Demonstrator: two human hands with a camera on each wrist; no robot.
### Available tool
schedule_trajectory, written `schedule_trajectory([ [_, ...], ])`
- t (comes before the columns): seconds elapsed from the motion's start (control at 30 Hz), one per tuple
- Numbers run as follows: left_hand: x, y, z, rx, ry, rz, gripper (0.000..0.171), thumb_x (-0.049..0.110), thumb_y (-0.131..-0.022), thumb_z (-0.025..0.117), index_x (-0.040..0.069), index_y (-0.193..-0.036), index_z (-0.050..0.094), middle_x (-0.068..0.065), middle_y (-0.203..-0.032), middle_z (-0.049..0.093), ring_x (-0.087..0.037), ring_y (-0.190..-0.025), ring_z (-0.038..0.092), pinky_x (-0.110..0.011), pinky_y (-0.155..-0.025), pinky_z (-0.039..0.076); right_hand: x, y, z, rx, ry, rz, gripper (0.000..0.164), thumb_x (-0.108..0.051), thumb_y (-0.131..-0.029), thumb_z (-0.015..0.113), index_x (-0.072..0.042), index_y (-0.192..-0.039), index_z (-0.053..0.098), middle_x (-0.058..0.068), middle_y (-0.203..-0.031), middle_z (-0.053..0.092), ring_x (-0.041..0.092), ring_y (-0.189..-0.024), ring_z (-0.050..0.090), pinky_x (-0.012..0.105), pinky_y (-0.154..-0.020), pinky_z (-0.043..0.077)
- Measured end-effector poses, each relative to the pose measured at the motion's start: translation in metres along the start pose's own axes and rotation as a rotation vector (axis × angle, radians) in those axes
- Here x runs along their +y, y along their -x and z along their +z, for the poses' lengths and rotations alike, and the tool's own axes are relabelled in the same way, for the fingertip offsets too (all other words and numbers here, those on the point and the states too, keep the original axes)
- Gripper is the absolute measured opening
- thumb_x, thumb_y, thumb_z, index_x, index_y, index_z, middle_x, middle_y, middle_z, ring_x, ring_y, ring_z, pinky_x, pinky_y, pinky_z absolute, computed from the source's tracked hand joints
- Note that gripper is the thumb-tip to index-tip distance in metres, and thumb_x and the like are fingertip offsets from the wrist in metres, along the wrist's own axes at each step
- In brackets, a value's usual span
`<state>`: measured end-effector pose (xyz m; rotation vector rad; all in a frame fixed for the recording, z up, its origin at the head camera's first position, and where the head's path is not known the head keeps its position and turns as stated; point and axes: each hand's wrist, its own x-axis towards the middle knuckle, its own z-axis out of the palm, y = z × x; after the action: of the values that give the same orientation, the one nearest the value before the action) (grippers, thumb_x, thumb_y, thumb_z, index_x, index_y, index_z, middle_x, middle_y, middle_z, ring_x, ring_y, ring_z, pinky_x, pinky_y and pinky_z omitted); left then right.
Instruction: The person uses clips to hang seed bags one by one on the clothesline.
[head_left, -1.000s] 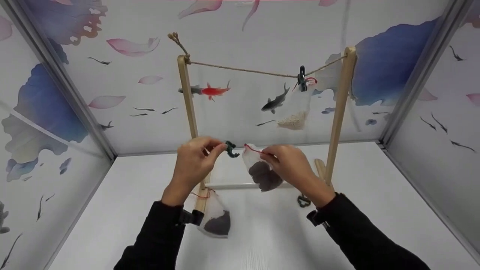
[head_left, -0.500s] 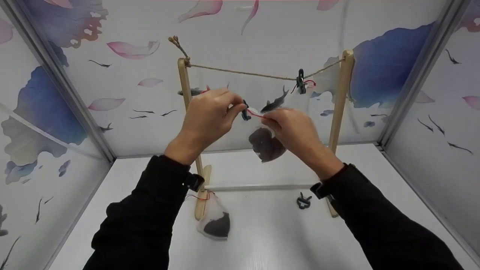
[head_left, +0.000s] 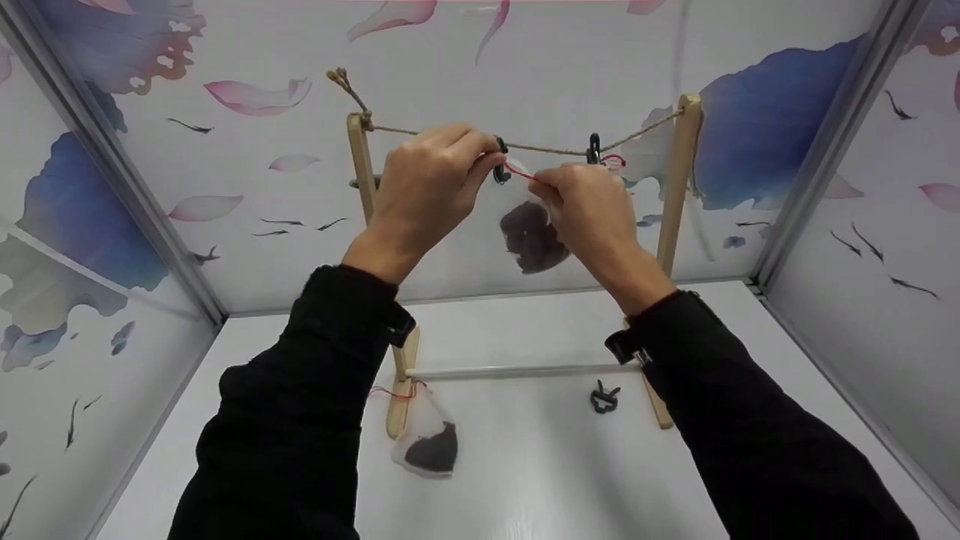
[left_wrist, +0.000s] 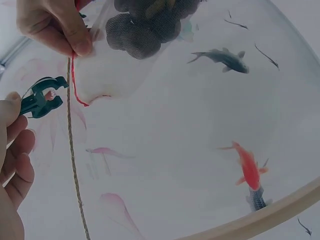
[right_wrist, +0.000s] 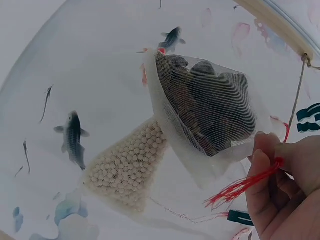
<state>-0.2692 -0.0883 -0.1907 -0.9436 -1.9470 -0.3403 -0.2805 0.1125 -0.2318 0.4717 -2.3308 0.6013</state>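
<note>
My left hand point(head_left: 431, 187) pinches a dark green plastic clip point(left_wrist: 42, 100) by its handle end. In the left wrist view the clip's mouth is spread, right beside the twine line point(left_wrist: 73, 155). With thumb and fingers my right hand point(head_left: 592, 210) pinches the red drawstring point(right_wrist: 279, 162) and top of a white mesh drawstring bag point(right_wrist: 200, 105). Dark, rounded pieces fill the bag, which hangs just below the line. Another clip point(head_left: 594, 146) sits on the line to the right, holding a mesh bag of small cream beads point(right_wrist: 127, 167); my right hand hides most of that bag in the head view.
The twine runs between two wooden posts point(head_left: 361, 161) joined low down by a white rod point(head_left: 517, 371). On the white table lie a mesh bag with dark contents point(head_left: 431, 450) at left and a loose clip point(head_left: 604, 397) at right. Fish-printed panels point(head_left: 262, 165) enclose the space.
Both hands have risen from low between the posts up to the twine, carrying the clip and the bag of dark pieces. Clip and drawstring have come closer together.
</note>
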Motion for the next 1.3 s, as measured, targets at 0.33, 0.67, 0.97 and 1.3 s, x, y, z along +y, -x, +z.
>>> schedule_trajectory([
  [0.33,0.001,-0.021,0.005,-0.082,-0.081,-0.031,0.020,0.020,-0.103,0.061,0.005,-0.100,0.074,-0.006,-0.095,0.072,-0.025,-0.086,0.067,-0.036,-0.074,0.056,0.001,-0.012,0.004,0.060,-0.022,0.038,0.020,-0.019,-0.101,0.066,-0.005,-0.096,0.078,0.013,-0.085,0.072,0.026,-0.072,0.062,0.044,-0.067,0.054],
  [0.67,0.004,-0.030,0.008,-0.193,-0.117,-0.080,0.021,0.021,-0.104,0.060,0.004,-0.106,0.073,-0.007,-0.102,0.071,-0.026,-0.094,0.067,-0.037,-0.080,0.056,0.003,-0.010,0.007,0.106,-0.052,-0.013,0.020,-0.019,-0.101,0.065,-0.004,-0.103,0.078,0.014,-0.092,0.073,0.029,-0.081,0.067,0.044,-0.074,0.055],
  [0.97,0.007,-0.034,0.011,-0.240,-0.181,-0.099,0.026,0.023,-0.104,0.059,0.003,-0.113,0.072,-0.009,-0.112,0.071,-0.027,-0.102,0.067,-0.037,-0.086,0.056,0.004,-0.006,0.014,0.191,-0.107,-0.022,0.022,-0.020,-0.101,0.064,-0.006,-0.111,0.078,0.012,-0.097,0.074,0.030,-0.087,0.070,0.048,-0.077,0.055],
  [1.3,0.008,-0.035,0.010,-0.358,-0.217,-0.147,0.034,0.028,-0.106,0.056,0.002,-0.124,0.067,-0.012,-0.120,0.067,-0.029,-0.108,0.064,-0.041,-0.086,0.056,0.006,0.003,0.026,0.259,-0.161,-0.065,0.021,-0.016,-0.101,0.063,-0.007,-0.114,0.077,0.010,-0.100,0.071,0.029,-0.088,0.070,0.044,-0.080,0.058],
])
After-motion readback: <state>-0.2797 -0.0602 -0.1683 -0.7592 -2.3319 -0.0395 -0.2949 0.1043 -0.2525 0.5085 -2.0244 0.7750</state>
